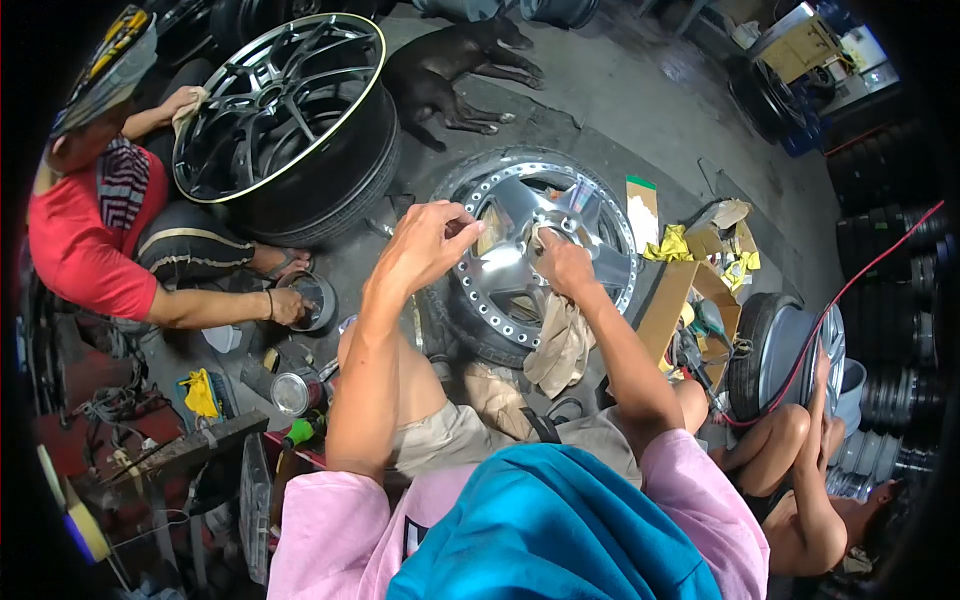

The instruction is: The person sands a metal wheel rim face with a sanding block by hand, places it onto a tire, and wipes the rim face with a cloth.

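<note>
A polished silver wheel rim (497,272) with a riveted edge lies flat on a tyre (462,332) before me. My right hand (563,262) is closed on a beige cloth (560,345) near the rim's hub; the cloth hangs down over the rim's near edge. Raised over the rim's left side, my left hand (432,238) has its fingers curled, with the thumb apart from them, and nothing shows in it.
At left a person in red (95,240) holds a cloth at a dark rim (376,70) and reaches into a round container (325,302). A black dog (425,70) lies beyond. Right are a cardboard box (668,318), a tyre (747,350) and another seated person (808,510).
</note>
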Motion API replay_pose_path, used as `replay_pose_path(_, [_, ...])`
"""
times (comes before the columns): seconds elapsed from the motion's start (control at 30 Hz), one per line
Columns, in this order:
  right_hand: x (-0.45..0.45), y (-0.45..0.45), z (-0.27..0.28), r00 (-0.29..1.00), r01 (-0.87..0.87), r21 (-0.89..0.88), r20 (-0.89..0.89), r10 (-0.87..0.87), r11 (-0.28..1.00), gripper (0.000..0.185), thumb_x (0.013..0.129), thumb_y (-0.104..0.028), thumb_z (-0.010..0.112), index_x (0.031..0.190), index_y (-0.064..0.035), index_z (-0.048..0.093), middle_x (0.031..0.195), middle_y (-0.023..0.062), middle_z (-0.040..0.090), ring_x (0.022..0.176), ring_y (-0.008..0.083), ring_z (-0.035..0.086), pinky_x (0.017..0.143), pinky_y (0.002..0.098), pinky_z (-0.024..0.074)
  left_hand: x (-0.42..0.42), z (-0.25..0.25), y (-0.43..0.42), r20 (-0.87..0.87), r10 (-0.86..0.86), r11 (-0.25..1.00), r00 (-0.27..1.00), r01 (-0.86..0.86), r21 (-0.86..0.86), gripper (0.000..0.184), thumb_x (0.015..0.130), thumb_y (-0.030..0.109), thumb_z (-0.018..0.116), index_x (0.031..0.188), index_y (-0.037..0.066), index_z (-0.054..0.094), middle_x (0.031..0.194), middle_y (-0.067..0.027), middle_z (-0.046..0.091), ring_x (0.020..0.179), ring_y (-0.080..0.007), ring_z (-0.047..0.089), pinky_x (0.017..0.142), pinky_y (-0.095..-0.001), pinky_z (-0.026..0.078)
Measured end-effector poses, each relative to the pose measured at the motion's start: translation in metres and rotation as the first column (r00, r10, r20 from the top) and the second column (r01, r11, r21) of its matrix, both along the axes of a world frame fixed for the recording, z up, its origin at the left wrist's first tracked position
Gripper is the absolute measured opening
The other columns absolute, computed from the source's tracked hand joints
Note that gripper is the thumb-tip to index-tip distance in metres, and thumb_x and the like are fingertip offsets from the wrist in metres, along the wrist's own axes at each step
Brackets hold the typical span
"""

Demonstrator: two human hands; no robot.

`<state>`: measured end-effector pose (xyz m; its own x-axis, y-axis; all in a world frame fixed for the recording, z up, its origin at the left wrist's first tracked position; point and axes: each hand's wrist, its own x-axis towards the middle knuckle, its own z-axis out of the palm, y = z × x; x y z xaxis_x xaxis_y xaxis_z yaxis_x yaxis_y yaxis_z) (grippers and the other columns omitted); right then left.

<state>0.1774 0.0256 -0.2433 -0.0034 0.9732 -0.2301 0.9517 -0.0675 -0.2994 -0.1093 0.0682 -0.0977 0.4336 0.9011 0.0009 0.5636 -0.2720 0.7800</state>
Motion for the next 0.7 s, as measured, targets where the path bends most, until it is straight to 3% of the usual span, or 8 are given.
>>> replay_pose_path(0.07, [0.005, 0.004, 0.0, 0.994, -0.078, 0.1, 0.082, 0.07, 0.992, 0.038, 0.094, -0.018, 0.061, 0.13, -0.0095, 0.055, 0.094, 0.0274, 0.075, 0.089, 0.0472, 0.073, 0.077, 0.0566, 0.0565, 0.0, 0.001, -0.002, 0.045, 0.012, 0.999, 0.999, -0.013, 0.03, 0.032, 0.094, 0.029, 0.073, 0.101, -0.002, 0.078, 0.092, -0.0215, 0.075, 0.083, -0.0359, 0.072, 0.078, -0.0438, 0.055])
replay_pose_path(0.2, [0.003, -0.001, -0.005, 0.991, -0.05, 0.104, 0.13, 0.037, 0.993, 0.035, 0.095, -0.021, 0.062, 0.128, -0.0099, 0.056, 0.094, 0.0266, 0.076, 0.09, 0.0454, 0.074, 0.08, 0.0553, 0.0565, -0.011, 0.0, -0.004, 0.082, 0.031, 0.998, 0.996, -0.036, 0.05, 0.032, 0.094, 0.029, 0.073, 0.101, -0.002, 0.078, 0.091, -0.022, 0.075, 0.082, -0.0364, 0.073, 0.077, -0.0436, 0.056])
replay_pose_path(0.23, [0.006, 0.001, -0.013, 0.994, -0.031, 0.093, 0.109, 0.021, 0.995, 0.051, 0.091, -0.022, 0.062, 0.141, -0.0124, 0.054, 0.099, 0.0249, 0.076, 0.09, 0.0467, 0.074, 0.082, 0.0543, 0.0576, -0.016, 0.0, -0.004, 0.05, 0.033, 0.999, 0.998, -0.034, 0.01, 0.034, 0.095, 0.031, 0.073, 0.103, -0.001, 0.078, 0.095, -0.021, 0.076, 0.087, -0.0351, 0.074, 0.08, -0.0432, 0.057])
replay_pose_path(0.37, [0.017, 0.004, -0.013, 0.995, -0.067, 0.084, -0.073, 0.074, 0.994, 0.046, 0.092, -0.02, 0.061, 0.137, -0.0096, 0.054, 0.1, 0.0285, 0.074, 0.097, 0.051, 0.07, 0.086, 0.0587, 0.0549, -0.027, -0.003, 0.002, 0.013, 0.014, 0.999, 1.0, -0.013, -0.05, 0.036, 0.097, 0.034, 0.073, 0.105, -0.001, 0.078, 0.096, -0.0206, 0.077, 0.088, -0.0332, 0.074, 0.082, -0.0426, 0.057])
replay_pose_path(0.5, [0.016, 0.004, -0.012, 0.983, -0.145, 0.066, -0.107, 0.151, 0.987, 0.042, 0.094, -0.017, 0.058, 0.134, -0.0076, 0.054, 0.1, 0.029, 0.074, 0.097, 0.052, 0.069, 0.088, 0.0597, 0.0537, -0.022, -0.009, 0.009, 0.044, -0.006, 1.0, 0.999, 0.006, 0.003, 0.037, 0.097, 0.035, 0.073, 0.104, -0.001, 0.078, 0.092, -0.0212, 0.077, 0.085, -0.0327, 0.074, 0.08, -0.0427, 0.057])
replay_pose_path(0.57, [0.025, -0.004, -0.022, 0.934, -0.31, 0.242, -0.101, 0.342, 0.92, 0.038, 0.095, -0.012, 0.056, 0.132, -0.0066, 0.054, 0.098, 0.0285, 0.073, 0.093, 0.0521, 0.069, 0.085, 0.0591, 0.0544, -0.018, -0.008, 0.009, 0.076, -0.011, 0.999, 0.997, 0.014, -0.03, 0.035, 0.094, 0.031, 0.073, 0.102, -0.002, 0.079, 0.091, -0.0244, 0.076, 0.085, -0.0363, 0.076, 0.08, -0.0434, 0.057])
replay_pose_path(0.67, [0.025, -0.019, 0.0, 0.917, -0.357, 0.095, -0.156, 0.368, 0.929, 0.039, 0.095, -0.009, 0.056, 0.133, -0.006, 0.054, 0.097, 0.0284, 0.071, 0.091, 0.0517, 0.068, 0.081, 0.0591, 0.0547, -0.018, -0.009, 0.011, 0.013, -0.021, 0.999, 1.0, 0.021, -0.05, 0.038, 0.097, 0.036, 0.073, 0.103, -0.001, 0.079, 0.09, -0.0225, 0.076, 0.083, -0.0325, 0.074, 0.077, -0.0421, 0.057])
replay_pose_path(0.7, [0.026, -0.023, -0.001, 0.908, -0.357, 0.136, -0.184, 0.378, 0.924, 0.038, 0.093, -0.007, 0.058, 0.131, -0.0053, 0.054, 0.093, 0.0284, 0.07, 0.088, 0.0514, 0.068, 0.077, 0.0597, 0.0537, -0.016, -0.01, 0.012, 0.015, -0.027, 0.998, 1.0, 0.027, -0.052, 0.038, 0.097, 0.036, 0.073, 0.103, -0.001, 0.079, 0.09, -0.0225, 0.076, 0.083, -0.0325, 0.074, 0.077, -0.0421, 0.057])
